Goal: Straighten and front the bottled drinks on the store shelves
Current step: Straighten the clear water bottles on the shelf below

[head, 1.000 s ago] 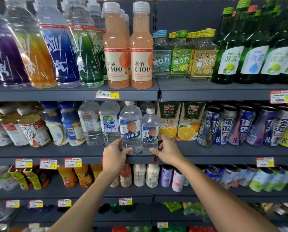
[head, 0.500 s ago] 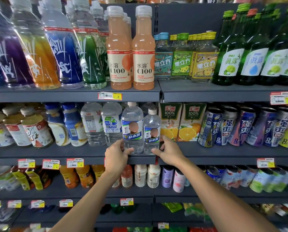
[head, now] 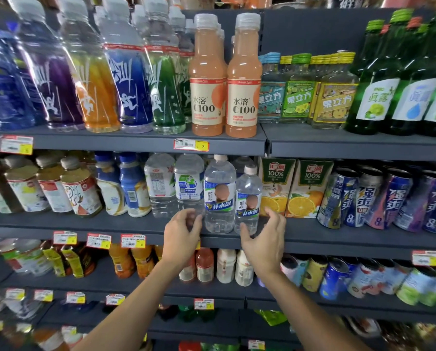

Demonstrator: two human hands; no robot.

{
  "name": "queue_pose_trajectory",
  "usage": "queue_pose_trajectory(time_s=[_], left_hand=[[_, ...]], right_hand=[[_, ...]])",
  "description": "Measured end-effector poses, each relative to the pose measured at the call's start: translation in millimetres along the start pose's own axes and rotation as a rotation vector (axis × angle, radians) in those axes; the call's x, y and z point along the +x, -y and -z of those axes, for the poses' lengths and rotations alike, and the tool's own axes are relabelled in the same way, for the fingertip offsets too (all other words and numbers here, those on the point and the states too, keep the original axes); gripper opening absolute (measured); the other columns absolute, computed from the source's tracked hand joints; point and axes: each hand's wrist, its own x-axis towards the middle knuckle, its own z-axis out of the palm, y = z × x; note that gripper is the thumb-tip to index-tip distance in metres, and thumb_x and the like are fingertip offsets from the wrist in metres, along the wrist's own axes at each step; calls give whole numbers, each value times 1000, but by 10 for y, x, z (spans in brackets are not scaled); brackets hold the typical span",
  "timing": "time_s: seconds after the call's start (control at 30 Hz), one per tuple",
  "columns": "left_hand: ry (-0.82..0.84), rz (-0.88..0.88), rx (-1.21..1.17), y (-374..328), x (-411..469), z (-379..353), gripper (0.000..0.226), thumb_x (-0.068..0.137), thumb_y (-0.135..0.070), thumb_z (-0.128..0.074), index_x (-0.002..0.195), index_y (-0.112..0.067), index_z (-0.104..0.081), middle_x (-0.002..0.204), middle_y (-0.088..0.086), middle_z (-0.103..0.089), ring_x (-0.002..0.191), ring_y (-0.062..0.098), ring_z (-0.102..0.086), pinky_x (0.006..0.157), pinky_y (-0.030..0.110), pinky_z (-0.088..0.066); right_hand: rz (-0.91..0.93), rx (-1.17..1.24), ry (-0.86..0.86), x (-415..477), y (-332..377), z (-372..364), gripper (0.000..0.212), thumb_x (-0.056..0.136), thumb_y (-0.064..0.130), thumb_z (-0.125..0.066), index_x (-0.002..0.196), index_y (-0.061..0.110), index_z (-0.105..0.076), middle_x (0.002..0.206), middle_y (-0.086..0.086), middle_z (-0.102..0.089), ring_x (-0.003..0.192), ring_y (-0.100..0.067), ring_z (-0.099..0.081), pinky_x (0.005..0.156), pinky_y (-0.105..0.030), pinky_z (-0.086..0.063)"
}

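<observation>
Two clear water bottles with blue labels stand upright at the front edge of the middle shelf (head: 313, 231). The larger bottle (head: 219, 196) is on the left and the smaller bottle (head: 248, 198) on the right, both with labels facing out. My left hand (head: 182, 236) hovers just left of the larger bottle with fingers loosely curled, holding nothing. My right hand (head: 265, 239) is spread open to the right of the smaller bottle, its thumb in front of that bottle's base.
Other water bottles (head: 189, 183) stand left of the pair and orange juice cartons (head: 305, 188) right. Orange C100 bottles (head: 242, 79) stand on the shelf above. Small bottles and cans fill the shelf below (head: 224, 267).
Both hands have let go of the two water bottles and drawn slightly back and apart. The bottles stay upright at the shelf front.
</observation>
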Motion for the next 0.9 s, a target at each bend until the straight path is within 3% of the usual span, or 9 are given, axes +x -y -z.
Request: queue_pose_trajectory(time_s=[0.1, 0.2, 0.37, 0.47, 0.57, 0.73, 0.9], left_hand=[[-69, 31, 7, 111, 59, 110, 21, 96, -30, -64, 114, -19, -63, 100, -8, -64, 90, 4, -61, 85, 34, -55], [-143, 17, 79, 237, 151, 224, 30, 93, -32, -68, 117, -19, -55, 108, -5, -56, 102, 14, -55, 89, 35, -50], [-224, -87, 263, 419, 411, 494, 67, 80, -33, -80, 134, -16, -44, 133, 9, -48, 124, 25, -43, 104, 39, -37], [-219, -153, 348, 511, 626, 624, 86, 73, -34, -85, 143, -13, -39, 142, 12, -42, 131, 30, -37, 109, 44, -29], [-213, -99, 374, 565, 747, 666, 94, 72, -40, -86, 146, -13, -35, 141, 14, -46, 129, 32, -39, 107, 47, -31], [-214, 78, 307, 544, 701, 543, 93, 71, -53, -83, 140, -7, -40, 128, 14, -55, 119, 34, -46, 103, 50, -38], [-195, 106, 260, 607, 677, 446, 84, 77, -54, -77, 138, -8, -43, 125, 13, -56, 117, 33, -48, 103, 49, -38]], right_hand=[[-93, 43, -118, -168, 191, -132, 81, 74, 44, -84, 137, 13, -43, 129, -6, -45, 115, -25, -52, 97, -41, -49], [-56, 138, -231, -327, 354, -264, 68, 76, 32, -85, 129, 10, -49, 122, -4, -47, 108, -26, -55, 92, -47, -50], [169, 91, -179, -543, 824, -576, 46, 83, 30, -77, 120, 15, -55, 112, 2, -52, 103, -12, -55, 86, -32, -51], [200, 20, -120, -557, 1144, -835, 46, 85, 34, -73, 125, 18, -56, 107, 7, -54, 98, -9, -56, 82, -25, -47], [65, -38, -107, -509, 1391, -1068, 54, 88, 40, -72, 133, 18, -53, 104, 8, -57, 91, -13, -61, 74, -32, -48], [-169, -128, -115, -399, 1560, -1316, 69, 91, 51, -66, 145, 16, -41, 96, 12, -64, 87, -17, -68, 66, -31, -38], [-342, -212, -97, -366, 1577, -1485, 79, 91, 59, -59, 150, 14, -32, 82, 8, -73, 85, -22, -72, 70, -35, -47]])
